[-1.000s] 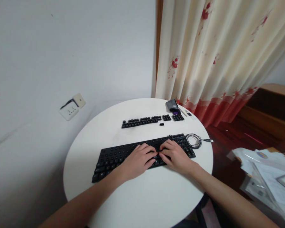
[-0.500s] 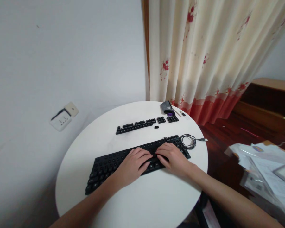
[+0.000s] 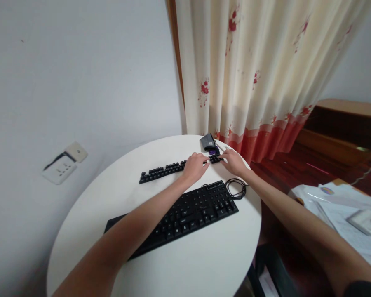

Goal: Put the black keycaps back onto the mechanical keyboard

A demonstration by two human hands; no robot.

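Observation:
A black keyboard (image 3: 200, 212) lies tilted across the white round table, with many of its key positions bare and my left forearm covering part of it. Behind it are loose black keycaps (image 3: 160, 171) set out in rows. My left hand (image 3: 195, 168) is over the right end of these rows, thumb and fingertip closed around dark keycaps. Just right of it, a block of number-pad keycaps (image 3: 214, 158) sits between both hands. My right hand (image 3: 234, 162) has its thumb and finger at that block's right edge, a dark keycap between them. The fingertips are small and partly hidden.
A coiled black cable (image 3: 235, 189) lies at the keyboard's right. Behind the keycaps stands a grey pouch (image 3: 207, 142) with a purple item (image 3: 212, 152) beside it. Papers and plastic bags (image 3: 343, 222) are at the right. A wall (image 3: 95, 82) and curtain (image 3: 250, 82) border the table.
Both hands have left the keyboard and reached away to the keycaps at the back right. The keyboard is uncovered where they rested. The view has shifted a little to the right.

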